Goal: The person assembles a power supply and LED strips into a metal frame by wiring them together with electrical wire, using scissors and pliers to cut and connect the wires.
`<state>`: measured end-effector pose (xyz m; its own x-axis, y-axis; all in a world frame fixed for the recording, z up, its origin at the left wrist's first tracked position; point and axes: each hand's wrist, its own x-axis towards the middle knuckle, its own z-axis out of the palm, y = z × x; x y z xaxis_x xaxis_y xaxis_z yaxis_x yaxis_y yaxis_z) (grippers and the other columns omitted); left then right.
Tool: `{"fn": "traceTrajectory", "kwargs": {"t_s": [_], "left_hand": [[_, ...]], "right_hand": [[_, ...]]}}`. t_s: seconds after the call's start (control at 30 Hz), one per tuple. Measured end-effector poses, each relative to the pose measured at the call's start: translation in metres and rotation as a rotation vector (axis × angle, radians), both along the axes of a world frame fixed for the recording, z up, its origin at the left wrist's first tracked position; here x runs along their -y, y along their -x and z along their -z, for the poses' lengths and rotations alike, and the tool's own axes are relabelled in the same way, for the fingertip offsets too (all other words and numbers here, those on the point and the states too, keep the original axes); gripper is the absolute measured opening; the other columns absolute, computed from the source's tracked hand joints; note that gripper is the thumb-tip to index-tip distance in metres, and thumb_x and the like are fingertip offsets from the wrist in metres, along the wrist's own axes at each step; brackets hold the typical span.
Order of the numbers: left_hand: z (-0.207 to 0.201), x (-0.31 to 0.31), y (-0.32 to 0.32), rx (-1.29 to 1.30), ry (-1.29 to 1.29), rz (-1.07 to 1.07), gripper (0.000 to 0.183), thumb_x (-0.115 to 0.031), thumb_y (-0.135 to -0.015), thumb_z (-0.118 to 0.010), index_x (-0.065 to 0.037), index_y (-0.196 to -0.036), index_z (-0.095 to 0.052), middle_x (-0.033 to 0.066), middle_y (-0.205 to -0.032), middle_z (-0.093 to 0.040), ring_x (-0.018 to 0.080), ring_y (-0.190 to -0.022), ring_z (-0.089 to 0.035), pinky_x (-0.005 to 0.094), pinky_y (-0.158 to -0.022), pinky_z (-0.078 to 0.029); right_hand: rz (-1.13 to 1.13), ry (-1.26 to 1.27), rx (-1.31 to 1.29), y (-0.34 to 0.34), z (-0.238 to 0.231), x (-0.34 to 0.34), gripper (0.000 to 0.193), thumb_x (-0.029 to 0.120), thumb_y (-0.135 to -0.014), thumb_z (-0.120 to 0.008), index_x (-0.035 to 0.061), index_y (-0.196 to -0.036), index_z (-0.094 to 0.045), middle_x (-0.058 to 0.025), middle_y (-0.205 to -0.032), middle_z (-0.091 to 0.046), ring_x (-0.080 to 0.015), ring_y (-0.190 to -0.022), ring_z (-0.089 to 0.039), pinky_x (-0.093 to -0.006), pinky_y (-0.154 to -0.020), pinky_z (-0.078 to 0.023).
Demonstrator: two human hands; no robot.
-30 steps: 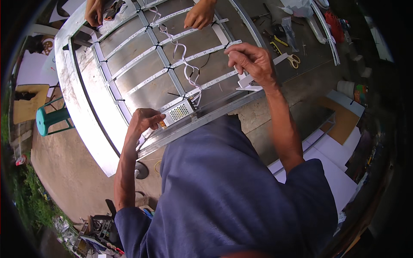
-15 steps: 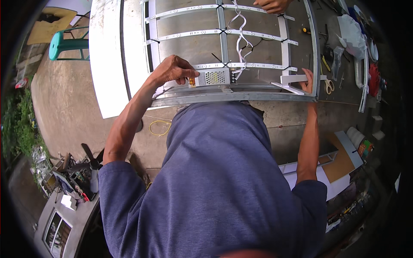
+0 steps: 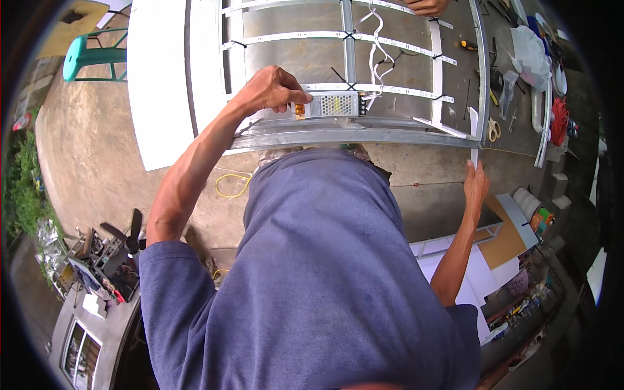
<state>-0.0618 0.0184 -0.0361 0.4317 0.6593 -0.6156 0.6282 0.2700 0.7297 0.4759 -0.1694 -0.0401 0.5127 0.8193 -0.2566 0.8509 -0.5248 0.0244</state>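
Observation:
A metal power supply [image 3: 335,104] with a perforated cover and an orange terminal end lies along the near rail of a metal frame [image 3: 312,136]. The fingers of my left hand [image 3: 276,90] are closed in a pinch at its orange end. My right hand [image 3: 476,185] is closed on the lower end of a flat white strip [image 3: 474,127], which crosses the frame's near right corner and points away from me. Beyond the power supply, white LED strips [image 3: 299,36] run across the frame, fastened with black ties. White wires [image 3: 376,49] hang between them.
Another person's hand [image 3: 427,6] rests at the frame's far right. Scissors [image 3: 494,130], a yellow-handled screwdriver [image 3: 468,45], and a plastic bag [image 3: 530,58] lie to the right. A white panel [image 3: 156,84] and green stool [image 3: 94,55] are on the left.
My right hand has drawn back toward me from the corner, and the white strip has turned from crosswise to pointing away. My left hand stays at the power supply's end.

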Motion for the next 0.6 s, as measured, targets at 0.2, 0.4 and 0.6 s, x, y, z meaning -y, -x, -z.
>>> {"fn": "traceTrajectory", "kwargs": {"t_s": [0.2, 0.4, 0.6], "left_hand": [[-0.006, 0.005, 0.000, 0.012, -0.045, -0.017, 0.037, -0.034, -0.078, -0.079, 0.000, -0.092, -0.078, 0.0112, -0.071, -0.072, 0.0119, -0.052, -0.058, 0.0264, -0.049, -0.048], [-0.004, 0.003, 0.003, 0.009, -0.050, 0.040, 0.042, -0.038, -0.080, -0.077, 0.001, -0.095, -0.077, 0.0119, -0.071, -0.071, 0.0126, -0.054, -0.059, 0.0275, -0.048, -0.048], [0.001, 0.002, 0.009, 0.029, -0.043, 0.022, 0.050, -0.044, -0.079, -0.081, 0.003, -0.097, -0.076, 0.0139, -0.073, -0.071, 0.0144, -0.056, -0.061, 0.0279, -0.050, -0.051]], "right_hand": [[0.122, 0.283, -0.503, 0.025, -0.005, 0.094, 0.033, 0.035, -0.097, -0.059, 0.0036, -0.101, -0.068, -0.0096, -0.080, -0.071, -0.0215, -0.078, -0.065, -0.0389, -0.073, -0.048], [0.284, 0.391, -0.936, 0.106, 0.010, 0.144, 0.024, 0.023, -0.099, -0.057, 0.0028, -0.110, -0.062, -0.0079, -0.082, -0.068, -0.0169, -0.073, -0.065, -0.0301, -0.065, -0.048], [-0.010, 0.197, -0.917, 0.214, -0.004, 0.094, 0.030, 0.023, -0.096, -0.063, 0.0045, -0.119, -0.058, -0.0119, -0.082, -0.066, -0.0220, -0.075, -0.067, -0.0343, -0.067, -0.050]]}}
